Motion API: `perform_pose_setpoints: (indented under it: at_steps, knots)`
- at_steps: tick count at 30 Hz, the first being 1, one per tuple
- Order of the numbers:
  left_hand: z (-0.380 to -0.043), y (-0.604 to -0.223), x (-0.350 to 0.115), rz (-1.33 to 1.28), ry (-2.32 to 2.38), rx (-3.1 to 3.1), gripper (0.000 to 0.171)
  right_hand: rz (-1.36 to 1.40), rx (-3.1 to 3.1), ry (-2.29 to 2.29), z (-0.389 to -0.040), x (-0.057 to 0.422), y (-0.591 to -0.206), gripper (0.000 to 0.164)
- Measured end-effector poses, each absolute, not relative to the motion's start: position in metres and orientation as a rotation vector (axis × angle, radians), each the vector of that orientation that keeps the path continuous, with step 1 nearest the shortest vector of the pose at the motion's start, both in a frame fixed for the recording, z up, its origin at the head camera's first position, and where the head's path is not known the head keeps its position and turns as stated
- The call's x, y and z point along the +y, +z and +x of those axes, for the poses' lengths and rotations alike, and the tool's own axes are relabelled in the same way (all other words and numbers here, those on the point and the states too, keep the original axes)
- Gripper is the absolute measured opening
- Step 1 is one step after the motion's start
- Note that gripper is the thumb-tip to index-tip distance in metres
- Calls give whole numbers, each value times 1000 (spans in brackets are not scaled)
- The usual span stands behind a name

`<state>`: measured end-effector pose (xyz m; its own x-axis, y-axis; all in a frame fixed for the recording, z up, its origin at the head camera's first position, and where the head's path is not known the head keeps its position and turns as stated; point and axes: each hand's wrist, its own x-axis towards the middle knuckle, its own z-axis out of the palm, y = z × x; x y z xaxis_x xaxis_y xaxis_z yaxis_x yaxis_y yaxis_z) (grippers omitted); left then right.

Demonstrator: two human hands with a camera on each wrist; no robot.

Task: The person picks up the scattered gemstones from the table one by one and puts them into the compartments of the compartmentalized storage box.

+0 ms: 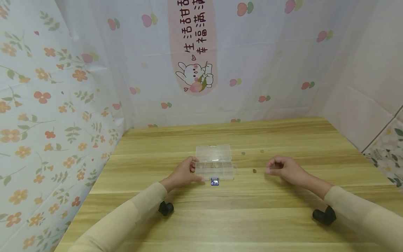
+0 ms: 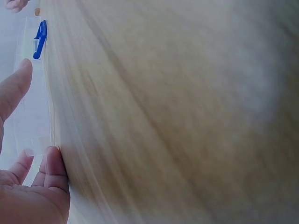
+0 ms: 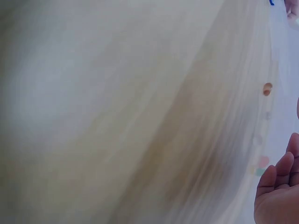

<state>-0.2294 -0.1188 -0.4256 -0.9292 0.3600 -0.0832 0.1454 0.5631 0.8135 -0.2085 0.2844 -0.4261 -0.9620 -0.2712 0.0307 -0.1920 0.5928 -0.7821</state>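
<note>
A clear plastic compartment box (image 1: 220, 173) lies on the table with its lid (image 1: 213, 153) raised at the back and a blue latch (image 1: 214, 181) at the front. Some small pale pieces show in its rear compartments. My left hand (image 1: 188, 171) holds the box's left end, thumb at the front corner and fingers by the side. Right of the box lies a small brown stone-like piece (image 1: 254, 170); behind it are a grey piece (image 1: 243, 153) and a tan piece (image 1: 262, 151). My right hand (image 1: 288, 170) hovers right of the brown piece, fingers loosely bent, nothing visible in them.
The wood-grain table (image 1: 201, 217) reaches back to a patterned curtain (image 1: 270, 63). Flowered cloth (image 1: 47, 140) hangs along the left side. Black wrist-worn devices (image 1: 165, 208) sit under both forearms, close over the tabletop.
</note>
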Motion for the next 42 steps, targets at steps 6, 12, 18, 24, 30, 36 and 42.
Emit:
perform_pose_setpoints:
  at_steps: [6, 12, 18, 24, 30, 36, 42]
  knots:
    - [-229, -426, -119, 420, 1301, 2552, 74, -418, 2678, -1392, -215, 271, -424, 22]
    - [-230, -427, -119, 422, 1306, 2551, 73, -452, 2680, -1426, -221, 258, -421, 24]
    - [-229, -426, -119, 415, 1306, 2549, 74, -481, 2652, -1457, -230, 244, -420, 23]
    - [-229, -426, -118, 403, 1298, 2557, 74, -517, 2626, -1478, -237, 229, -417, 19]
    - [-229, -426, -118, 408, 1294, 2563, 74, -527, 2609, -1513, -244, 213, -416, 18]
    - [-229, -426, -118, 402, 1297, 2558, 75, -538, 2620, -1496, -247, 199, -416, 16]
    - [-229, -426, -119, 400, 1305, 2557, 75, -520, 2616, -1485, -250, 187, -417, 15]
